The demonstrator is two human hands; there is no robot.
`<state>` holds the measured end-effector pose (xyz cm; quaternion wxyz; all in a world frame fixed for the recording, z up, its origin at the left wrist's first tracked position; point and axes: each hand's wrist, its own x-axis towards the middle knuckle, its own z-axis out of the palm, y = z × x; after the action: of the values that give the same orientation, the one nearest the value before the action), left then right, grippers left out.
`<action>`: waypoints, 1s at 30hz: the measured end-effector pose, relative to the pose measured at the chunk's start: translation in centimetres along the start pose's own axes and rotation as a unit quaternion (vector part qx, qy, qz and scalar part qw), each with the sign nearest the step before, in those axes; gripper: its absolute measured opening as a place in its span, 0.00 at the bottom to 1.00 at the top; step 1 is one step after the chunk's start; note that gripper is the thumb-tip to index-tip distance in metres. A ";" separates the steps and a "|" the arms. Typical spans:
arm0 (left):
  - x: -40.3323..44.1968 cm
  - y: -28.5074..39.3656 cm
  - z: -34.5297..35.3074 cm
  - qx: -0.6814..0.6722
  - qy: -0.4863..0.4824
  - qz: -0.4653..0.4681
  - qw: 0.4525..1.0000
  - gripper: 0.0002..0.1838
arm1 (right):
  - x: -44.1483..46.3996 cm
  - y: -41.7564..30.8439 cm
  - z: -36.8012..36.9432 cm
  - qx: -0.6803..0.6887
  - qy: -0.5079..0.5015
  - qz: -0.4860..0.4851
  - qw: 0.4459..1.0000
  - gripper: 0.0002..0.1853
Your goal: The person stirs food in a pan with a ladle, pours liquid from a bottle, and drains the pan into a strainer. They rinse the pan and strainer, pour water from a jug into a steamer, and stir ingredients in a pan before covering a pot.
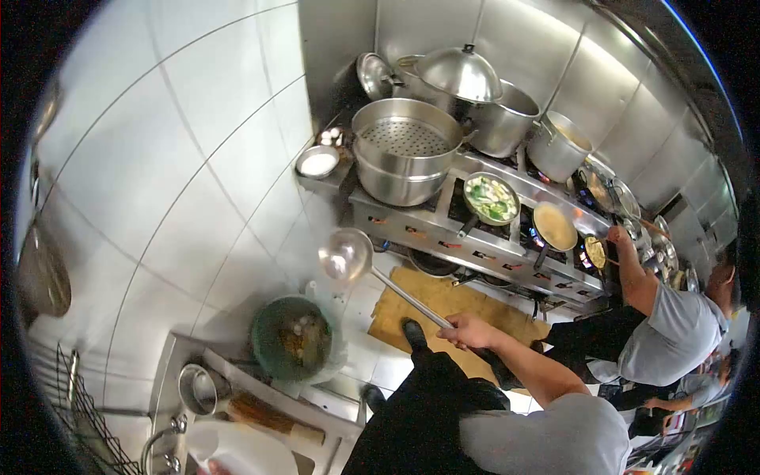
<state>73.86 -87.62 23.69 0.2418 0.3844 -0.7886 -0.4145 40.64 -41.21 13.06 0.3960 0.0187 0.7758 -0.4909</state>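
Observation:
My right hand (pixel 467 331) is wrapped round the long handle of a metal ladle (pixel 346 255). The ladle's round bowl hangs in the air, above and slightly right of a green bin (pixel 291 339) with scraps inside. At the bottom left edge, a small part of my left hand (pixel 212 468) shows against a white container (pixel 241 447) over the sink; its fingers appear closed on it, and most of the hand is out of frame. Beside the container are a metal pot (pixel 203 388) and a bundled brush (pixel 273 419).
A stove (pixel 475 249) bears a large steamer pot (pixel 400 170), stockpots and a pan of green vegetables (pixel 492 198). A co-worker (pixel 673 332) reaches toward the pans at right. Brown matting (pixel 396 305) lies on the floor. A wire rack (pixel 87 419) stands at left.

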 end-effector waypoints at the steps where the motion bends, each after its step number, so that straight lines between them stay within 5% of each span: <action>1: 1.2 2.3 2.6 0.007 -0.018 0.019 1.000 0.17 | -0.2 -0.6 -1.2 0.008 0.006 -0.005 1.000 0.15; 3: 3.8 8.3 8.5 0.026 -0.055 0.059 0.996 0.17 | -0.5 -2.2 -4.3 0.017 0.029 -0.055 0.998 0.14; 4: 5.9 9.4 11.3 -0.012 -0.100 0.035 0.994 0.16 | -1.2 -4.0 -6.0 0.032 0.042 -0.072 0.996 0.14; 5: 8.2 11.0 13.9 -0.048 -0.144 0.011 0.988 0.27 | -1.3 -5.0 -7.9 0.042 0.045 -0.077 0.995 0.14; 7: 9.7 19.6 20.3 -0.019 -0.147 -0.014 0.989 0.24 | -1.0 -6.7 -12.4 0.076 0.088 -0.159 0.980 0.13; 9: 13.4 22.6 26.9 0.037 -0.082 0.109 0.990 0.23 | -1.2 -8.8 -16.7 0.081 0.159 -0.170 0.969 0.12; 11: 15.7 30.1 32.2 0.043 -0.220 0.151 0.963 0.19 | -1.1 -10.3 -21.1 0.078 0.204 -0.227 0.949 0.12; 15: 21.5 38.3 43.5 0.111 -0.321 0.196 0.920 0.22 | -0.5 -12.3 -28.3 0.100 0.256 -0.220 0.936 0.12; 23: 27.8 46.3 60.5 0.252 -0.386 0.236 0.856 0.23 | 3.5 -11.4 -36.2 0.120 0.290 -0.227 0.922 0.08; 30: 29.7 49.5 67.0 0.387 -0.435 0.263 0.770 0.26 | 5.9 -11.5 -38.4 0.141 0.274 -0.180 0.934 0.09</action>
<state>-10.53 -62.38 30.97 -0.1966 0.0022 -0.9734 -0.1173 8.93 -19.43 25.77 0.0665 0.0677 0.7675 -0.6340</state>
